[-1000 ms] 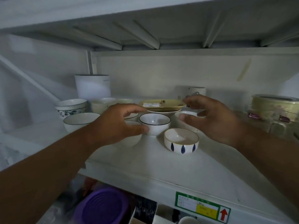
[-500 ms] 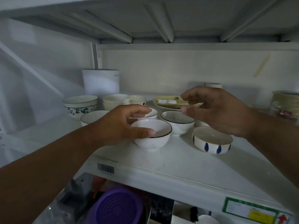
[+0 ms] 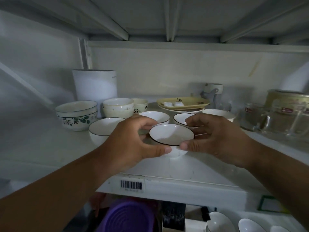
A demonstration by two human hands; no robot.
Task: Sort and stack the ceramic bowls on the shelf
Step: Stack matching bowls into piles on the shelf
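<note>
I see both hands closed around one white bowl with a dark rim (image 3: 171,134) at the centre of the frame, near the front edge of the white shelf (image 3: 184,168). My left hand (image 3: 132,143) curls round its left side, thumb along the near wall and fingers over the far rim. My right hand (image 3: 217,138) grips the right side the same way, thumb tip touching the near rim. I cannot tell whether the bowl's foot rests on the shelf or hangs just above it.

Left of centre stands another dark-rimmed bowl (image 3: 105,129), partly behind my left hand. Just above the held bowl are two more of the same kind (image 3: 154,116) (image 3: 181,118), and a plain white bowl (image 3: 219,113) shows past my right fingers. In the middle left sits a stack of leaf-patterned bowls (image 3: 76,115), with cream bowls (image 3: 118,108) and a small cat-print cup (image 3: 139,106) to its right, in front of a tall white canister (image 3: 94,87). A yellow dish (image 3: 183,102) lies on a plate at upper centre. Glass mugs (image 3: 274,121) fill the right edge. A barcode label (image 3: 131,185) is stuck to the shelf's front lip, with a purple lid (image 3: 128,216) below.
</note>
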